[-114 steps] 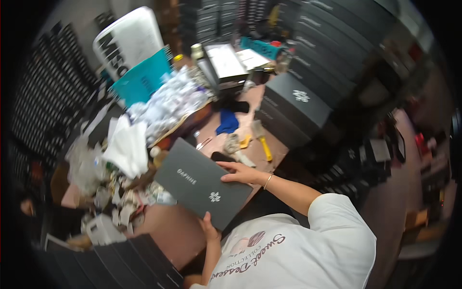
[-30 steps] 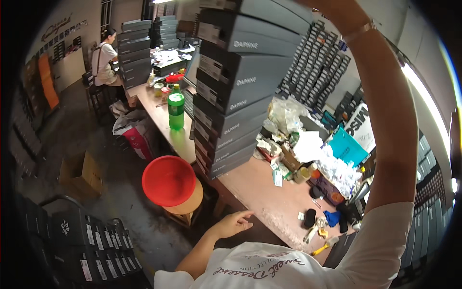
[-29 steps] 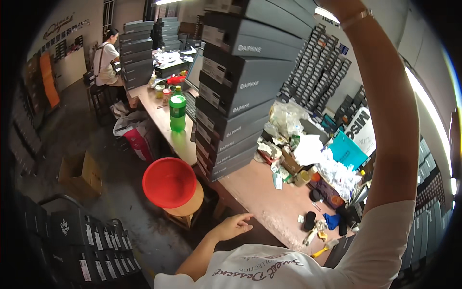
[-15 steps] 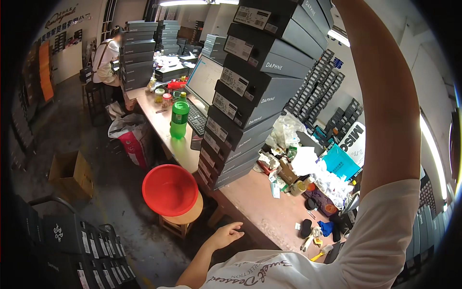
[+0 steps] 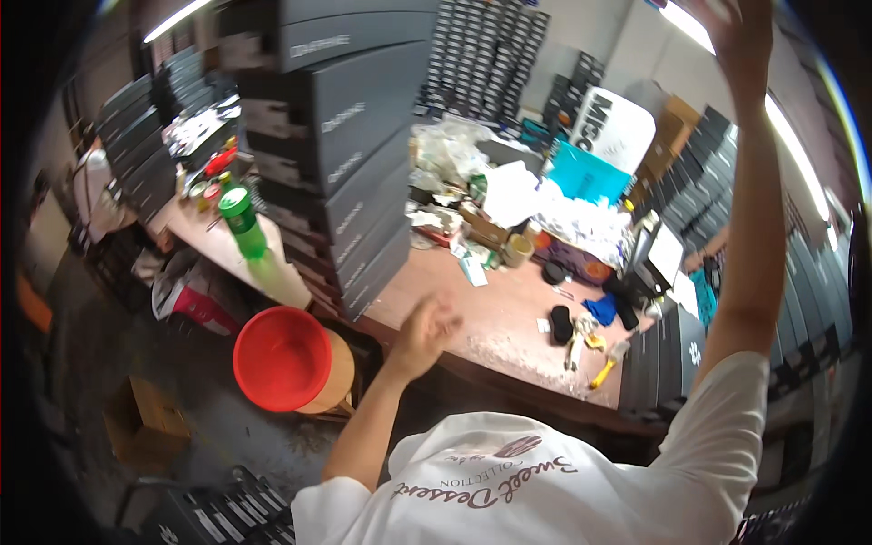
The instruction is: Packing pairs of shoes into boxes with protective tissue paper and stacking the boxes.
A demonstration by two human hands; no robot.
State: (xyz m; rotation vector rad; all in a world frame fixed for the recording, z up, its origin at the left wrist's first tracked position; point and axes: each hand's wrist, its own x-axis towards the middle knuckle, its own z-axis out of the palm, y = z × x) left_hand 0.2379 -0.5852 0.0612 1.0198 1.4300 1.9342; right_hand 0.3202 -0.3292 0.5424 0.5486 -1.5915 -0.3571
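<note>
I see a tall stack of dark grey cardboard boxes (image 5: 341, 154) on the left end of the long wooden table (image 5: 509, 313). Left of it stands a green plastic bottle (image 5: 242, 221); below, beside the table edge, sits a red round plastic stool (image 5: 283, 358). My left hand (image 5: 425, 331) hangs over the table's near edge.

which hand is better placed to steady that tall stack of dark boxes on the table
Probably the left hand: it hangs empty and open beside the lower boxes of the stack. The right hand is raised high, away from the stack.

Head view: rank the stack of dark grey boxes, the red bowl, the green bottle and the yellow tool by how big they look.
Largest to smallest:
1. stack of dark grey boxes
2. red bowl
3. green bottle
4. yellow tool
Apparent size only; the bowl sits nearer the camera.
</note>
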